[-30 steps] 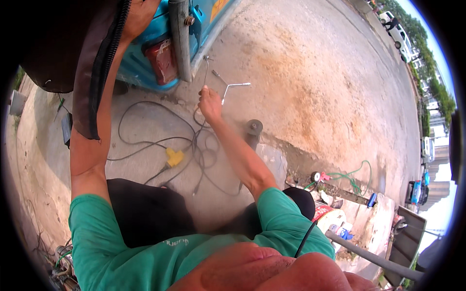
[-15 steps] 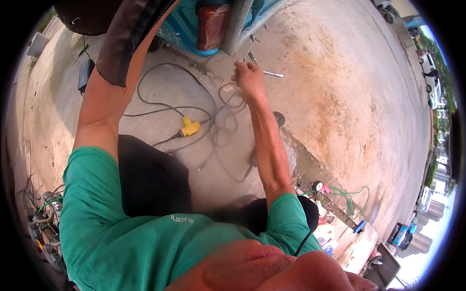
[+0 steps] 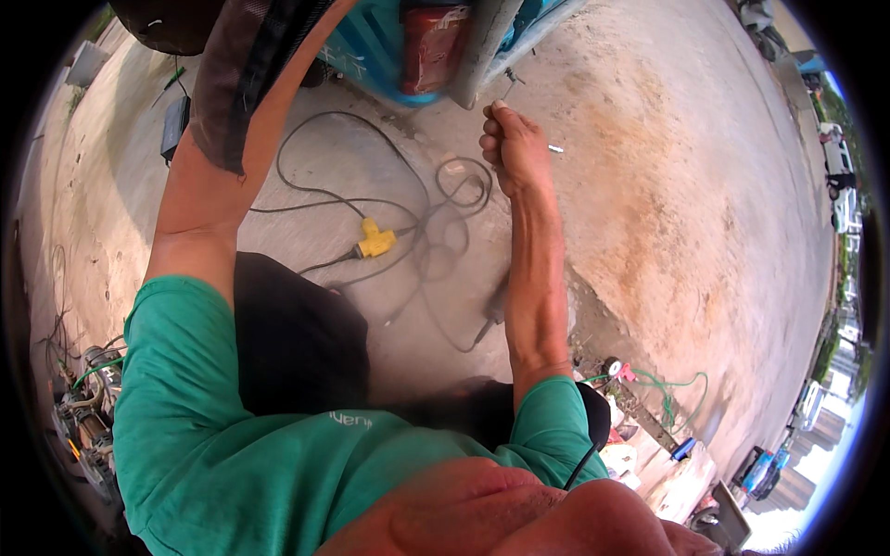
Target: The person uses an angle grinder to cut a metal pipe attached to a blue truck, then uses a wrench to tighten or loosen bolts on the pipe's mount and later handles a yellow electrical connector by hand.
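My left arm (image 3: 209, 185) reaches up past the top edge, with a dark mesh cloth or loose sleeve (image 3: 243, 88) over its forearm; the left hand is out of view. My right hand (image 3: 517, 146) is closed, fingers curled, low over the concrete near the bottom corner of a blue machine body (image 3: 366, 46). A thin rod (image 3: 508, 90) seems to come out between its thumb and forefinger; its kind is unclear. A shiny metal bar (image 3: 555, 148) shows just right of the hand, partly hidden behind it. Above the hand stands a grey metal post (image 3: 484, 51) beside a red lamp (image 3: 434, 51).
Looped black cable (image 3: 352, 119) with a yellow connector (image 3: 375, 239) lies on the floor between my knees and the machine. Behind my right forearm is a dark tool (image 3: 496, 315), partly hidden. A green hose (image 3: 667, 398) lies right; machine parts (image 3: 88, 417) stand left.
The view has shifted slightly, so the machine and cables sit further right. My right hand has turned, its thumb now uppermost, and it covers more of the shiny bar.
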The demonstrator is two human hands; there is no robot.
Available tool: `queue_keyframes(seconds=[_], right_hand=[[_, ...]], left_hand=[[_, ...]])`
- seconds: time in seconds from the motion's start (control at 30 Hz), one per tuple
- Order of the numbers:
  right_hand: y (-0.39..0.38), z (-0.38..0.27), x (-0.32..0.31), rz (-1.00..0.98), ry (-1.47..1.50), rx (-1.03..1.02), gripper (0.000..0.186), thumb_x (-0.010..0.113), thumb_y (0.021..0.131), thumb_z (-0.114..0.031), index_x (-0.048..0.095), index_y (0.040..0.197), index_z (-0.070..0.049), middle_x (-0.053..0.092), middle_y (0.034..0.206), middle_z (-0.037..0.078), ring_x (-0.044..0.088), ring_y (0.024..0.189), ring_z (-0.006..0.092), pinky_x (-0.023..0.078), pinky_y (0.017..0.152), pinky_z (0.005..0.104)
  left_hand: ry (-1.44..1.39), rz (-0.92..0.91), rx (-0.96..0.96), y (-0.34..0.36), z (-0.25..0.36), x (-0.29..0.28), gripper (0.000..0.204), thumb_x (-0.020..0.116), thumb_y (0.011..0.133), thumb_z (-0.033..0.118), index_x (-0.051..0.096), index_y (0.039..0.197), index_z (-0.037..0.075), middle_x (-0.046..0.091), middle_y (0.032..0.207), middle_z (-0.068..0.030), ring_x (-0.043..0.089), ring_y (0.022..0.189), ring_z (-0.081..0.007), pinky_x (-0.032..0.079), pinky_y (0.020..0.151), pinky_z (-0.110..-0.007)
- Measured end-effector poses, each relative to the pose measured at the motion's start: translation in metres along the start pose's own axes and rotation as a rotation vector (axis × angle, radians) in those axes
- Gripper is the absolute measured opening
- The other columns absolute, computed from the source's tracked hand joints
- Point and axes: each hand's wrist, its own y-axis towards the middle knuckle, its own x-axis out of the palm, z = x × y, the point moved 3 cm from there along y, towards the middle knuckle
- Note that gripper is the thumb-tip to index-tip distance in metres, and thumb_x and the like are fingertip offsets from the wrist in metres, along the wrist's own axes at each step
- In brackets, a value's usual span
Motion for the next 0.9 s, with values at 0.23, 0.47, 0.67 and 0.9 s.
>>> queue_keyframes(seconds=[0.23, 0.47, 0.67, 0.9], right_hand=[[0.007, -0.012, -0.002, -0.068, 0.184, 0.088, 0.03, 0.059, 0.102, -0.028, 0.063, 0.101, 0.001, 0.056, 0.074, -0.001, 0.052, 0.06, 0.0104, 0.038, 0.051, 0.0236], [0.0, -0.013, -0.012, 0.132, -0.928, -0.664, 0.037, 0.058, 0.102, -0.035, 0.063, 0.085, -0.003, 0.063, 0.069, 0.011, 0.06, 0.057, 0.0248, 0.045, 0.055, 0.0377], [0.013, -0.014, -0.021, 0.269, -1.194, -1.003, 0.037, 0.064, 0.099, -0.037, 0.061, 0.08, -0.006, 0.066, 0.076, 0.016, 0.063, 0.063, 0.0344, 0.047, 0.057, 0.0419], [0.057, -0.053, -0.028, 0.275, -0.85, -0.827, 0.04, 0.063, 0.097, -0.042, 0.065, 0.078, -0.007, 0.063, 0.072, 0.019, 0.06, 0.071, 0.0416, 0.048, 0.061, 0.0456]], left_hand=[[0.051, 0.002, 0.042, 0.0, 0.0, 0.001, 0.016, 0.07, 0.088, 0.013, 0.069, 0.083, -0.002, 0.069, 0.079, -0.019, 0.067, 0.072, -0.0318, 0.052, 0.067, -0.041], [0.102, -0.029, -0.021, -0.002, 0.001, -0.001, 0.015, 0.07, 0.088, 0.015, 0.07, 0.086, 0.0, 0.07, 0.083, -0.0179, 0.068, 0.075, -0.033, 0.053, 0.069, -0.041], [0.096, -0.018, 0.009, -0.003, 0.0, 0.001, 0.015, 0.071, 0.088, 0.016, 0.07, 0.086, 0.001, 0.07, 0.083, -0.0176, 0.069, 0.076, -0.0324, 0.053, 0.069, -0.04], [0.121, -0.03, -0.018, -0.004, 0.008, 0.001, 0.015, 0.071, 0.089, 0.016, 0.07, 0.085, 0.002, 0.07, 0.081, -0.0157, 0.069, 0.073, -0.0269, 0.053, 0.067, -0.037]])
